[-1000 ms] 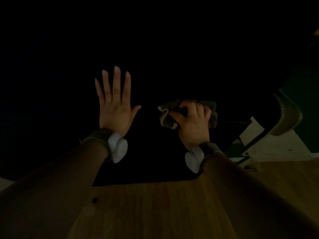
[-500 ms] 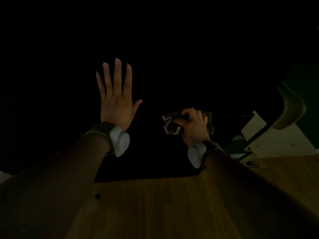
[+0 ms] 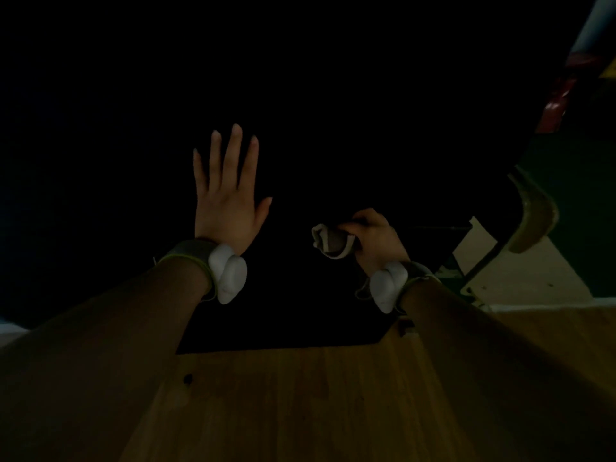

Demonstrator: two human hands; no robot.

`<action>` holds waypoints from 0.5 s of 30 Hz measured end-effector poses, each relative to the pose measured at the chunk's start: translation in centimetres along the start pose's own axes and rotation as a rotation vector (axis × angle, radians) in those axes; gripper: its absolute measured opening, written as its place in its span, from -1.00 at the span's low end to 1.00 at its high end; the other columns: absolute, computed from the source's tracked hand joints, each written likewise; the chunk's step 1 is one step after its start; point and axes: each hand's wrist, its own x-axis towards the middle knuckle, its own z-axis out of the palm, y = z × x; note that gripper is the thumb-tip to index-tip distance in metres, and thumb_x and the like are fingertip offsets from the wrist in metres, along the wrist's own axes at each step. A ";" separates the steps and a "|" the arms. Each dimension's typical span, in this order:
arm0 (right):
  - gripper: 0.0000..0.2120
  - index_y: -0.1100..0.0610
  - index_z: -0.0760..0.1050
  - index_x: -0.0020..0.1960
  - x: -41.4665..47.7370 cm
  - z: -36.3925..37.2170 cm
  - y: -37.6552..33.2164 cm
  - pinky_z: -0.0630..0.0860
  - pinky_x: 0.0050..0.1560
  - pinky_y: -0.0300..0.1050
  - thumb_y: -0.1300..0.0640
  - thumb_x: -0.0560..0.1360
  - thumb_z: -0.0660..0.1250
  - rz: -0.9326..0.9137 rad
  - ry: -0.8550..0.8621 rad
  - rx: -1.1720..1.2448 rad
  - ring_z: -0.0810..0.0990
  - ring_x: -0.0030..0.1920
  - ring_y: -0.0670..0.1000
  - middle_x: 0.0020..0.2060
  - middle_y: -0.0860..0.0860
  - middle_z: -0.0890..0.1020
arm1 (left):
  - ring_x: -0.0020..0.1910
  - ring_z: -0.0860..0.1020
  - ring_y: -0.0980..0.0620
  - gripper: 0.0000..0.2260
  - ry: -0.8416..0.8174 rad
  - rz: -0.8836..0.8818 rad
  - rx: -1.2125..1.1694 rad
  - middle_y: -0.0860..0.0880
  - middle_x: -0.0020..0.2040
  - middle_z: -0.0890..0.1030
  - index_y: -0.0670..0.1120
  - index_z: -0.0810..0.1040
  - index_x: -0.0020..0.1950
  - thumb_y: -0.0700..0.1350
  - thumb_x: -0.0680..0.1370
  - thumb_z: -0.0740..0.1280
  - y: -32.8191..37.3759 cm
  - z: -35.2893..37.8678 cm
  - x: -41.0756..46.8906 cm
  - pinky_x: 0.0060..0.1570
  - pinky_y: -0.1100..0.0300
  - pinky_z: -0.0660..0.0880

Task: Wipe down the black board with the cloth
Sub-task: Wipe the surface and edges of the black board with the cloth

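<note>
The black board (image 3: 300, 95) fills most of the head view, very dark. My left hand (image 3: 226, 198) lies flat against it, fingers straight and spread, pointing up. To its right, my right hand (image 3: 376, 238) grips a bunched grey-beige cloth (image 3: 330, 243), which sticks out to the left of the fist near the board's lower part. Both wrists wear bands with white pods.
A wooden floor (image 3: 316, 405) runs below the board's bottom edge. At the right stand a chair (image 3: 533, 215) with a curved seat edge and dark metal legs, a pale floor patch (image 3: 533, 278), and red objects (image 3: 560, 95) at the upper right.
My right hand has drawn the cloth down the board and bunched it tighter into the fist. My left hand has stayed flat on the board, shifting only slightly.
</note>
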 end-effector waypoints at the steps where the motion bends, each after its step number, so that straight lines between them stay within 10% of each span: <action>1: -0.57 0.17 0.40 0.39 -0.1 -0.7 -0.5 0.23 0.37 0.25 0.22 0.53 0.35 -0.025 0.060 0.039 0.23 0.42 0.32 0.40 0.25 0.32 | 0.49 0.03 -0.31 -0.34 -0.008 -0.009 -0.017 -0.24 0.52 0.09 -0.13 0.08 0.53 0.14 0.53 0.19 0.1 -0.4 0.0 0.40 -0.31 -0.01; 15: -0.55 0.21 0.28 0.45 0.0 -15.8 -9.3 0.23 0.42 0.08 0.24 0.59 0.26 -0.114 0.397 0.085 0.19 0.46 0.21 0.45 0.18 0.25 | 0.37 0.25 -0.24 -0.35 0.063 -0.085 -0.101 -0.18 0.45 0.26 -0.03 0.11 0.53 0.01 0.51 0.31 0.8 -11.4 7.5 0.30 -0.21 0.17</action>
